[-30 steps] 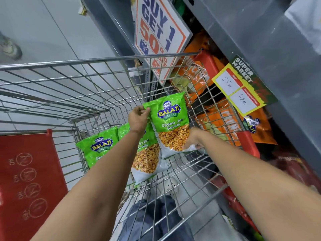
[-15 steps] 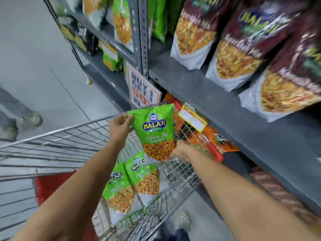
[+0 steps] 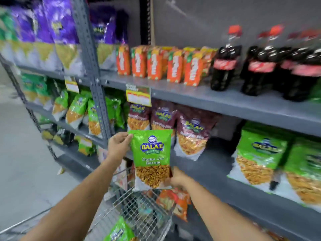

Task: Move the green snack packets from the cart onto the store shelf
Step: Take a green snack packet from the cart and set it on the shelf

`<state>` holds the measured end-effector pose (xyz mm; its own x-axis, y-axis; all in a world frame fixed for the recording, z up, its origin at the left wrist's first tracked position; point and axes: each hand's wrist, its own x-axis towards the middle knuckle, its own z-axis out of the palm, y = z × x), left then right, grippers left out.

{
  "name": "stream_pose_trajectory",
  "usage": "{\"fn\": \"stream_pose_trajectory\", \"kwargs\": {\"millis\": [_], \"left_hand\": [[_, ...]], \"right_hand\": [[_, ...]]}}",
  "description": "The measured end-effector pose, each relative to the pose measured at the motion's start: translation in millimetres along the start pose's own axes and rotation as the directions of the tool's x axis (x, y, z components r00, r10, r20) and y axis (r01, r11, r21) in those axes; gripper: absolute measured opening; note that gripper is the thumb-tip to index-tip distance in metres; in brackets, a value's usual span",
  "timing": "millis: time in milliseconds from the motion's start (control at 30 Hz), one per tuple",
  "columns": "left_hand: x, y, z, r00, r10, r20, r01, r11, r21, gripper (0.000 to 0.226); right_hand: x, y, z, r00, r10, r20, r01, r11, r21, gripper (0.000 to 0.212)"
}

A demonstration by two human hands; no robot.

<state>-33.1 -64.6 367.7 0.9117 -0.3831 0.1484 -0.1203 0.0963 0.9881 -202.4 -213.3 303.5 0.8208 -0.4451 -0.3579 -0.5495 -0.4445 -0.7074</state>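
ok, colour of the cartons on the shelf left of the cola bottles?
Orange cartons with white lettering and green top corners, blurred; head view only.

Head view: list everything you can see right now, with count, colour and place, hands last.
Held packet: one, green, upright in front of the middle shelf.
Cart: one, silver wire, below the hands; at least one green packet inside.
Maroon packets: about three, middle shelf, behind the held packet.
Green shelf packets: at least two, middle shelf, right.
Orange cartons: several, top shelf, centre.
Cola bottles: several, dark, red labels, top shelf, right.
Purple packets: several, top shelf, left.
Price tag: one, yellow, top shelf edge.
Left hand: grip on the packet's top left corner.
Right hand: grip on its bottom right corner.
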Motion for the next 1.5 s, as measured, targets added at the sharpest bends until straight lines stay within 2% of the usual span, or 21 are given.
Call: {"fn": "stream_pose_trajectory", "kwargs": {"millis": [67, 167, 267, 367, 467, 533, 600, 700, 867, 933, 1033, 1133, 1267, 1367, 1500], "left_hand": [[-3, 17, 42, 0.999, 0.018, 0.031, -0.017, 0.999, -0.028, 0.018], [-17, 34, 102, 0.981, 0.063, 0.182, -0.054, 0.997, -0.054, 0.018], [-29, 36, 150, 0.954, 0.078, 0.291, -0.068, 0.997, -0.043, 0.018], [-43, 35, 208, 0.926, 0.032, 0.377, -0.015, 0.999, -0.049, 0.016], [-59, 33, 257, 0.898, 0.01, 0.44, 0.021, 0.998, -0.066, 0.012], [-67, 33, 282, 0.885, -0.013, 0.466, 0.054, 0.996, -0.075, 0.006], [-69, 29, 303, 0.868, -0.028, 0.495, 0.077, 0.994, -0.077, 0.009], [-61, 22, 320, 0.87, -0.048, 0.492, 0.067, 0.998, -0.022, 0.005], [-53, 7, 337, 0.879, -0.078, 0.471, 0.058, 0.997, 0.057, 0.01], [-54, 4, 343, 0.885, -0.086, 0.457, 0.062, 0.996, 0.066, 0.011], [-54, 4, 351, 0.892, -0.085, 0.443, 0.043, 0.994, 0.105, 0.019], [-52, 2, 352, 0.892, -0.076, 0.446, 0.024, 0.992, 0.121, 0.005], [-46, -13, 345, 0.878, -0.045, 0.477, -0.039, 0.985, 0.165, 0.009], [-56, -8, 330, 0.873, -0.054, 0.485, -0.007, 0.992, 0.123, 0.01], [-59, -14, 296, 0.909, -0.078, 0.41, 0.034, 0.993, 0.115, 0.011]], "right_hand": [[-23, 18, -34, 0.997, 0.015, -0.075, -0.01, 0.998, 0.064, 0.051], [-57, 54, -73, 0.968, 0.093, -0.232, -0.053, 0.983, 0.176, 0.023], [-86, 91, -98, 0.915, 0.103, -0.391, -0.055, 0.99, 0.132, 0.039], [-115, 130, -117, 0.841, 0.113, -0.53, -0.023, 0.985, 0.174, 0.051], [-127, 164, -121, 0.798, 0.193, -0.571, -0.055, 0.967, 0.25, 0.039], [-125, 187, -123, 0.781, 0.236, -0.578, -0.073, 0.954, 0.29, 0.049], [-125, 197, -128, 0.747, 0.264, -0.61, -0.1, 0.952, 0.291, 0.046], [-124, 200, -136, 0.707, 0.295, -0.643, -0.156, 0.952, 0.265, 0.033], [-114, 209, -142, 0.718, 0.321, -0.618, -0.268, 0.947, 0.18, 0.026], [-113, 212, -143, 0.712, 0.329, -0.62, -0.296, 0.942, 0.16, 0.029], [-112, 217, -142, 0.684, 0.339, -0.646, -0.317, 0.936, 0.155, 0.046], [-116, 218, -138, 0.636, 0.35, -0.687, -0.318, 0.931, 0.179, 0.045], [-128, 214, -131, 0.588, 0.276, -0.76, -0.275, 0.952, 0.133, 0.04], [-129, 204, -128, 0.571, 0.188, -0.799, -0.256, 0.966, 0.045, 0.038], [-118, 175, -124, 0.609, 0.057, -0.791, -0.197, 0.977, -0.081, 0.034]]}}
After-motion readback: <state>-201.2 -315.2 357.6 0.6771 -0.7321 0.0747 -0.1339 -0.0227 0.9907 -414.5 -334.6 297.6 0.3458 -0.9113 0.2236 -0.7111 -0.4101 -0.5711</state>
